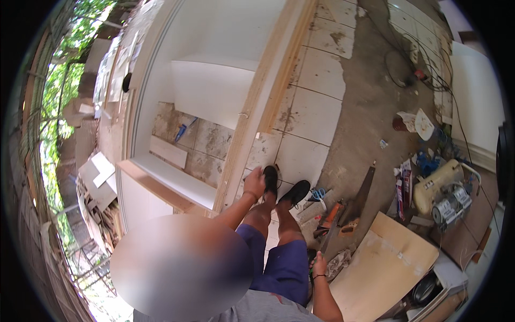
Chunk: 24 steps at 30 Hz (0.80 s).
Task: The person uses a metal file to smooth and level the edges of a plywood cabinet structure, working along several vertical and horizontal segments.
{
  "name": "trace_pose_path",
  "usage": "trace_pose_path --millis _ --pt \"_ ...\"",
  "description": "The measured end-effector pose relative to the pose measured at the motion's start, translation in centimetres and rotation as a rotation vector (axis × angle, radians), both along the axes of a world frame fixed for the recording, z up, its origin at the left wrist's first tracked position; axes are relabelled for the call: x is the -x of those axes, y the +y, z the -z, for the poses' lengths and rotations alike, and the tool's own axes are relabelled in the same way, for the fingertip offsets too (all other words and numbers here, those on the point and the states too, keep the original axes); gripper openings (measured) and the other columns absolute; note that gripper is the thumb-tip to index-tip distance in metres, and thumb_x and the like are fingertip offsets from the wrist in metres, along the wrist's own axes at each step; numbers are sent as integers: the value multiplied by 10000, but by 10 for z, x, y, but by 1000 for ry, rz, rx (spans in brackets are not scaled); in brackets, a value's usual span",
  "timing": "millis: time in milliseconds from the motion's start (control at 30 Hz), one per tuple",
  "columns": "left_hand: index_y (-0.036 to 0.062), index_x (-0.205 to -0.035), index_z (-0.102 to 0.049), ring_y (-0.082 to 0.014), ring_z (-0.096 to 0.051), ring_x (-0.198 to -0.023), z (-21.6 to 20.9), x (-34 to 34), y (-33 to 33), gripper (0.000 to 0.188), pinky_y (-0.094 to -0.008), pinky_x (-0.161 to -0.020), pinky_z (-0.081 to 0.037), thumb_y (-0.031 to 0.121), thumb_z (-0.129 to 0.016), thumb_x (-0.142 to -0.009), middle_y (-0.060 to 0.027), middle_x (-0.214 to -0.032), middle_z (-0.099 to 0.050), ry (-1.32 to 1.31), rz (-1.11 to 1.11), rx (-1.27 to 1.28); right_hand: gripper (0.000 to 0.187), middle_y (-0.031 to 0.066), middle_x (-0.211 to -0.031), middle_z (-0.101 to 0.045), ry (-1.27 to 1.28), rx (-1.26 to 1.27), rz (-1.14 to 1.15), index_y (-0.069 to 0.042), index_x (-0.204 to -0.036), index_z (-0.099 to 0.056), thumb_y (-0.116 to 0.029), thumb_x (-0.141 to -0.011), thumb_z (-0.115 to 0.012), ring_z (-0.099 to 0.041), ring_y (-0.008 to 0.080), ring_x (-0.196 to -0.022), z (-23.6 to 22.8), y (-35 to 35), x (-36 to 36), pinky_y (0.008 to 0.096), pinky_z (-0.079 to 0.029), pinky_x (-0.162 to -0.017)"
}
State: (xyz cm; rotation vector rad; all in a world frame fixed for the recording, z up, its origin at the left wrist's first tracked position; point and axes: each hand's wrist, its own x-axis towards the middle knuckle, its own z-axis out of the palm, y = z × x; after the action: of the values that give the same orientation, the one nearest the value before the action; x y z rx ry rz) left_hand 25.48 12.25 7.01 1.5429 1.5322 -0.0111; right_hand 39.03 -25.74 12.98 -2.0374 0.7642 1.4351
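Note:
My left hand (256,181) is closed, its fingers curled in front of my shoe, beside the wooden edge (244,121) of a large white cabinet frame (142,102). Whatever its fingers hold, if anything, is too small to make out. Low on the right, my right hand (318,264) grips a tool with a long narrow metal blade (330,236); a bit of green shows at the hand. The tool's exact kind is unclear. Past the blade lie a handsaw (366,188) with a wooden handle and an orange power tool (331,214). A blurred oval hides part of my left arm.
A blue-handled tool (181,131) lies on the tiles inside the frame. Light blue scissors (318,194) are near my right shoe. A tan board (386,268), an air compressor (437,190) and tangled cables (424,75) occupy the right side. Wood scraps (102,198) are piled at left.

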Motion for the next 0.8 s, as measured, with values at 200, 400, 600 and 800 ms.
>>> trace_pose_path --millis 200,400,600,800 --pt "25 -1280 -434 -382 -479 -1136 28 -13 134 573 -419 -951 -417 215 -656 -787 -196 -1246 -473 371 107 -651 398 43 -552 -481 -78 -56 -27 -76 -719 -506 -417 -925 -512 -475 162 -440 8 -5 27 306 -377 -426" --pt "69 -1180 -566 -320 -578 -1025 60 -10 201 464 -408 -866 -475 262 -682 -775 -151 -1083 -601 331 -89 -540 573 110 -697 -599 -154 -1 -416 27 -794 -609 -523 -898 -488 -544 234 -658 6 -7 43 362 -432 -657" --pt "57 -914 -681 -303 -630 -853 57 7 194 227 -392 -781 -493 239 -654 -782 -114 -832 -653 91 -244 -337 657 207 -839 -645 -126 133 -544 39 -897 -649 -599 -859 -498 -606 355 -807 27 -15 37 420 -446 -764" --pt "107 -852 -693 -318 -598 -901 31 4 178 147 -379 -776 -480 88 -613 -730 -113 -861 -645 19 319 -619 634 247 -920 -651 -140 75 -530 40 -978 -645 -568 -878 -494 -619 386 -890 6 33 26 426 -448 -777"
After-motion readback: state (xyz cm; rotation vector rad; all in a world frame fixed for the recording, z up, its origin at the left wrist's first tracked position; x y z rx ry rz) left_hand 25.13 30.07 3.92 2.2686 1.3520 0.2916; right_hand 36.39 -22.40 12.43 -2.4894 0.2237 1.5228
